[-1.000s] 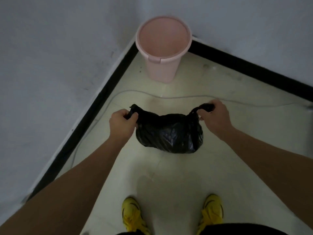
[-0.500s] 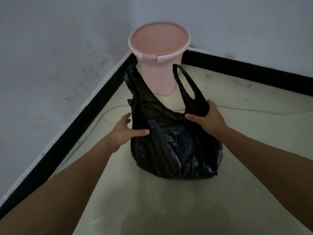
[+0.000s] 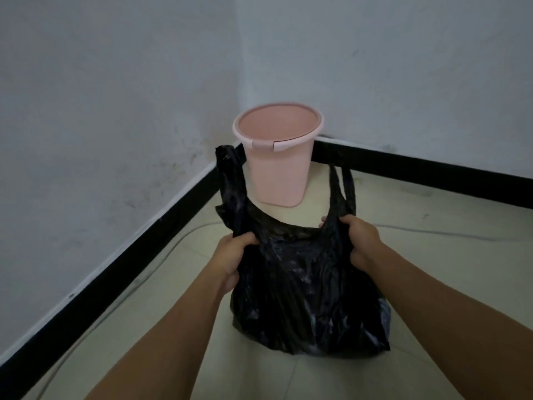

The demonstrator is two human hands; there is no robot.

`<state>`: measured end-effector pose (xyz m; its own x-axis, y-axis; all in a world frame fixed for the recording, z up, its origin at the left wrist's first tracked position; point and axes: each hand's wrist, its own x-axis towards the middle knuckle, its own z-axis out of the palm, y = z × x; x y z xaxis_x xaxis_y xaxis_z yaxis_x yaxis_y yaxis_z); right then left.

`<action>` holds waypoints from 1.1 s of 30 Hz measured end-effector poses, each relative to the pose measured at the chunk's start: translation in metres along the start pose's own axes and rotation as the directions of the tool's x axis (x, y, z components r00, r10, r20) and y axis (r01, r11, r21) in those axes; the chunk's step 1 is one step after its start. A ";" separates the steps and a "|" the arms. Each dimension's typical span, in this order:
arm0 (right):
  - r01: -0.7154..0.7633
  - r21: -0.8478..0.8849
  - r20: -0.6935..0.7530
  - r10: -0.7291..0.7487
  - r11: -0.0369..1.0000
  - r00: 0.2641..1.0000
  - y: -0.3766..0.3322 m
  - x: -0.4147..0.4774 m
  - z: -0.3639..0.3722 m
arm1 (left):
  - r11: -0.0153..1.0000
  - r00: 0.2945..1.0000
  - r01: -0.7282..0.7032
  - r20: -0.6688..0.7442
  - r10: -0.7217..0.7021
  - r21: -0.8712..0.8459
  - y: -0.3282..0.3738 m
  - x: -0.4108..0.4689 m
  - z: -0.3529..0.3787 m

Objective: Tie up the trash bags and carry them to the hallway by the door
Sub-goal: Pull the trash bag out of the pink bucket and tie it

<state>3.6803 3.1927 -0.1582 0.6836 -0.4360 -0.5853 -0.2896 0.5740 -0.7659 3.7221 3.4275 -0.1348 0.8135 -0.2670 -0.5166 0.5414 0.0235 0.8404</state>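
Note:
A black trash bag (image 3: 308, 298) sits on the pale floor in front of me, its mouth untied. Two handle loops stand up from it, one at the left and one at the right. My left hand (image 3: 230, 255) is closed around the base of the left loop. My right hand (image 3: 362, 241) is closed around the base of the right loop. Both hands hold the bag's upper corners, a forearm's width apart. The bag's contents are hidden.
A pink plastic bin (image 3: 278, 154) stands just behind the bag in the corner of two white walls with a black skirting (image 3: 418, 171). A thin grey cable (image 3: 432, 232) runs along the floor near the walls.
Half a second ago my hands lay loosely on the bag's sides; now both are closed on the bases of its handles. The view has tilted up toward the corner.

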 end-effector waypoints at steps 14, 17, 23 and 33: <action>-0.077 0.408 0.159 0.013 0.910 0.987 -0.013 -0.029 0.004 | 0.834 0.996 0.015 0.086 0.039 -0.551 0.002 -0.011 0.020; -0.054 0.276 0.285 -0.028 0.960 0.958 -0.017 -0.036 0.005 | 0.921 0.993 0.046 0.121 0.001 -0.388 -0.001 -0.010 0.023; 0.018 -0.182 -0.058 -0.029 0.983 0.998 -0.002 -0.031 0.015 | 0.936 0.992 0.013 -0.111 -0.056 -0.351 -0.001 -0.005 0.034; -0.063 0.116 0.036 0.059 0.991 0.998 -0.002 -0.035 0.032 | 0.988 0.989 -0.101 -0.123 0.086 -0.120 -0.001 -0.017 0.032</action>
<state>3.6786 3.2288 -0.1281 0.6888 -0.3762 -0.6197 -0.2527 0.6766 -0.6916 3.7008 3.4009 -0.1217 0.8772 -0.1430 -0.4583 0.4777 0.1655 0.8628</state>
